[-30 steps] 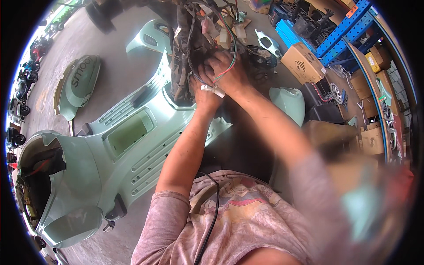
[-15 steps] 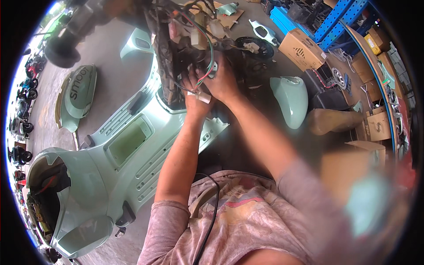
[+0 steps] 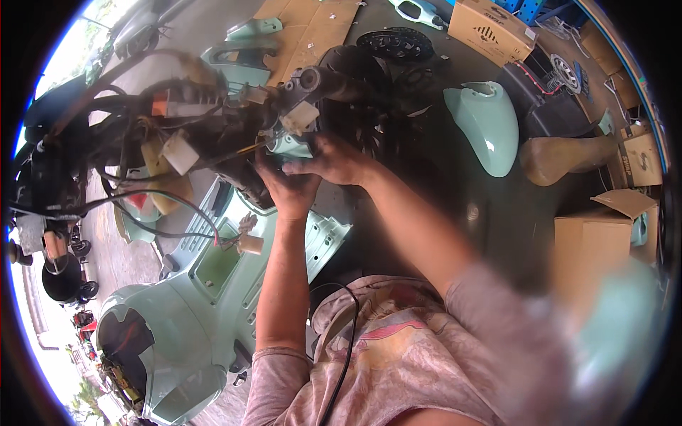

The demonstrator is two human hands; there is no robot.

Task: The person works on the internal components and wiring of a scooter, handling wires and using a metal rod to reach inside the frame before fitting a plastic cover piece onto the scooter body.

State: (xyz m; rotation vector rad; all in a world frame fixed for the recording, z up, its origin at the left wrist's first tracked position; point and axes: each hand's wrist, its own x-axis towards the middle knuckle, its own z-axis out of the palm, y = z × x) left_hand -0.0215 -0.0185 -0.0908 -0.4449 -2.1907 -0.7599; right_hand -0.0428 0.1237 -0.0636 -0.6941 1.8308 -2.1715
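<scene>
My left hand (image 3: 288,190) and my right hand (image 3: 335,162) are close together at the dark front frame of a stripped scooter (image 3: 245,145). Between them is a small mint-green plastic piece (image 3: 290,146), set against the frame. Both hands have their fingers closed about it, the right from its right side, the left from below; some fingertips are hidden. A white wire connector (image 3: 300,117) sits just above the piece. Loose wires cross to the left, and another connector (image 3: 250,244) dangles from them over the mint-green scooter body shell (image 3: 181,312).
Right of the frame lie a mint-green fender (image 3: 486,131), a brown seat-shaped part (image 3: 561,156) and an open cardboard box (image 3: 593,234). A black disc-shaped part (image 3: 396,44) and a flat cardboard sheet (image 3: 312,35) are beyond. Several parked scooters line the far left.
My view has shifted, bringing more of the scooter's wiring and frame in at the left. My hands have come apart slightly, and the mint-green piece between them shows more plainly.
</scene>
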